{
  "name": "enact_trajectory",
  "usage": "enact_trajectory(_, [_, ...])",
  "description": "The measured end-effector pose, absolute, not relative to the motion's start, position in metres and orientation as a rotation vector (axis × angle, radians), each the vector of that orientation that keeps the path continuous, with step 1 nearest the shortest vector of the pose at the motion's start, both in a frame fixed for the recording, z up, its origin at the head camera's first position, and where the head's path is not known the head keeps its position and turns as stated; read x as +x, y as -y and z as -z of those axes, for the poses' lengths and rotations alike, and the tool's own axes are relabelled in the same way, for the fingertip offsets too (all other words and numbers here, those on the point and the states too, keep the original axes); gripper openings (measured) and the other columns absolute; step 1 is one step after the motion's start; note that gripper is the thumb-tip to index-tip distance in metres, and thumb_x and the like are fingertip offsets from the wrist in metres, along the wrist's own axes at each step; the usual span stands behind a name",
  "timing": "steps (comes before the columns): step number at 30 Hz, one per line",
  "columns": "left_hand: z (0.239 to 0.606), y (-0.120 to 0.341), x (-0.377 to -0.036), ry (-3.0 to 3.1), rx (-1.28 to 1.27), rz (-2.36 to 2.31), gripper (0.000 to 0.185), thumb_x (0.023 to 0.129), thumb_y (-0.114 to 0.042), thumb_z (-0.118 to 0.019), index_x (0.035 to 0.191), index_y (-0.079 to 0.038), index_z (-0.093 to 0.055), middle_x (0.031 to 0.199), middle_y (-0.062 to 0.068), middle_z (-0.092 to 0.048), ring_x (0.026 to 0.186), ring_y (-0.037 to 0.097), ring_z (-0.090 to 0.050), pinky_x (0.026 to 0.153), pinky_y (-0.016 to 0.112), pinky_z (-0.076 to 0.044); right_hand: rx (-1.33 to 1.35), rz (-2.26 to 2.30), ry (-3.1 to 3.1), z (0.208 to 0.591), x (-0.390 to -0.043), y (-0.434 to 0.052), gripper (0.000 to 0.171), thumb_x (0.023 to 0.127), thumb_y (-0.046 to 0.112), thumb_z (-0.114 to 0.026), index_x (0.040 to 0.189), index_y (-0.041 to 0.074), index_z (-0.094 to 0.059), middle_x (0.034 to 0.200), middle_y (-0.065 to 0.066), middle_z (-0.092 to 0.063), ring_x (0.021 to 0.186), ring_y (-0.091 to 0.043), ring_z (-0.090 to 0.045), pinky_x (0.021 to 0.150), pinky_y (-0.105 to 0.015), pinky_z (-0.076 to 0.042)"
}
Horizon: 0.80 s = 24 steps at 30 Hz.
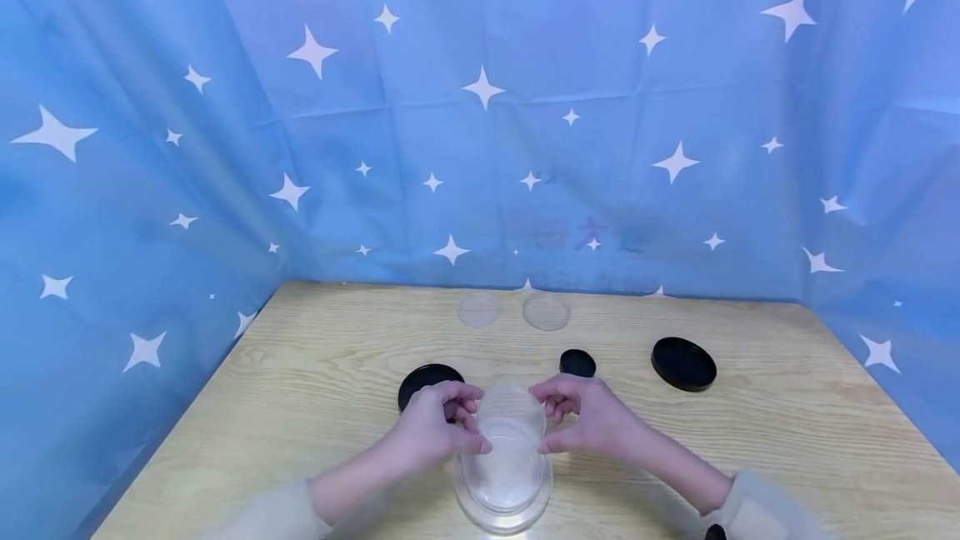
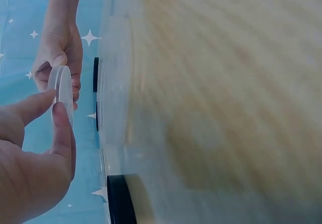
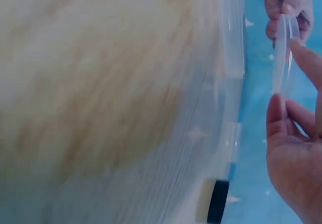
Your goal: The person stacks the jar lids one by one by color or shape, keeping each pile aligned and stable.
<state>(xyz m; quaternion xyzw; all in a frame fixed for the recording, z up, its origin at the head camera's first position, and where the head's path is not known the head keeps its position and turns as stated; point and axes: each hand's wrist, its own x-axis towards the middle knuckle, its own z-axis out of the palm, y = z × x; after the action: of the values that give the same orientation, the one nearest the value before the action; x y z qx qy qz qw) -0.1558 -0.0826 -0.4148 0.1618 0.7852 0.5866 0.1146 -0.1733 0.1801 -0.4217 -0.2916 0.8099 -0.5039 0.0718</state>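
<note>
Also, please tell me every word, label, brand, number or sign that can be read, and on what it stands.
"大", probably: a faint purple mark on the blue curtain.
The marks beside it: too faint to read.
Clear discs and black discs: no text that I can read.

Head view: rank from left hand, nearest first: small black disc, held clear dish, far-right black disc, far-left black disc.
1. Held clear dish: at the fingers of the left hand.
2. Far-left black disc: just behind that hand, partly hidden.
3. Small black disc: to the right, behind the right hand.
4. Far-right black disc: farther right.
</note>
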Motion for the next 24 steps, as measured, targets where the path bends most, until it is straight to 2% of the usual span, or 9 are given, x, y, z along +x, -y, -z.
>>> enact_trajectory(8, [0.423,0.093,-0.142,-2.241,0.486,-1.748,0.059,0.062,0.001,-0.084,0.115,0.009,-0.057,0.096,0.014,-0.058,0.078,0.020,-0.061,0.064,0.022,-0.053,-0.853,1.463,-2.431,0.423,-0.160,-0.170,0.061,0.063,0.020,-0.088,0.114,-0.003,-0.062,0.094,-0.007,-0.063,0.081,-0.014,-0.060,0.074,-0.026,-0.053])
enact_trajectory(15, [0.430,0.097,-0.134,-2.244,0.512,-1.721,0.059,0.062,0.000,-0.083,0.115,0.008,-0.057,0.093,0.012,-0.058,0.076,0.017,-0.061,0.061,0.021,-0.051,-0.911,1.385,-2.480,0.426,-0.154,-0.165,0.059,0.061,0.026,-0.089,0.110,0.003,-0.065,0.090,-0.001,-0.061,0.078,-0.012,-0.058,0.070,-0.026,-0.053])
enact_trajectory(24, [0.435,0.098,-0.131,-2.240,0.513,-1.736,0.060,0.061,0.003,-0.083,0.115,0.009,-0.056,0.096,0.013,-0.057,0.075,0.017,-0.061,0.061,0.022,-0.052,-0.850,1.287,-2.499,0.428,-0.152,-0.162,0.058,0.061,0.023,-0.088,0.111,0.004,-0.065,0.090,0.000,-0.060,0.076,-0.010,-0.058,0.067,-0.024,-0.051])
